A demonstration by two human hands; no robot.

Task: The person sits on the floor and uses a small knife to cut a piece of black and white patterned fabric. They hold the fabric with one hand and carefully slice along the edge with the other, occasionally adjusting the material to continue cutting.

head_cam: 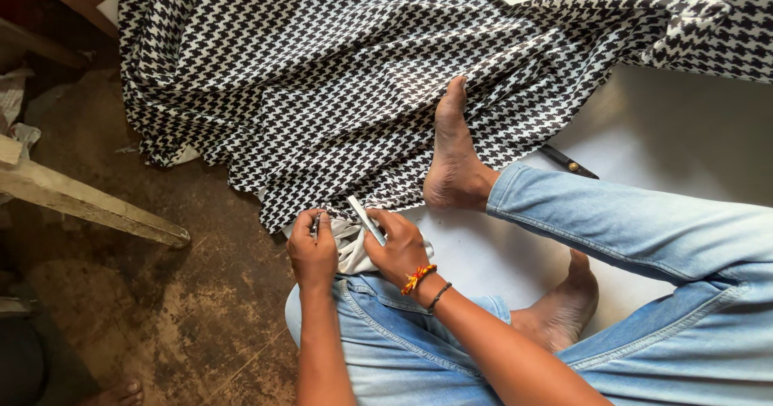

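A large black-and-white houndstooth cloth lies spread over the floor and a white sheet. My left hand pinches the cloth's near edge, with a small dark thing between its fingers. My right hand, with an orange thread band and a dark band at the wrist, grips a short white flat tool over a white lining fold. My bare foot rests on the cloth. I sit in blue jeans.
Dark scissors lie on the white sheet right of my foot. A wooden beam slants across the brown dirt floor at left. Another person's toes show at the bottom left.
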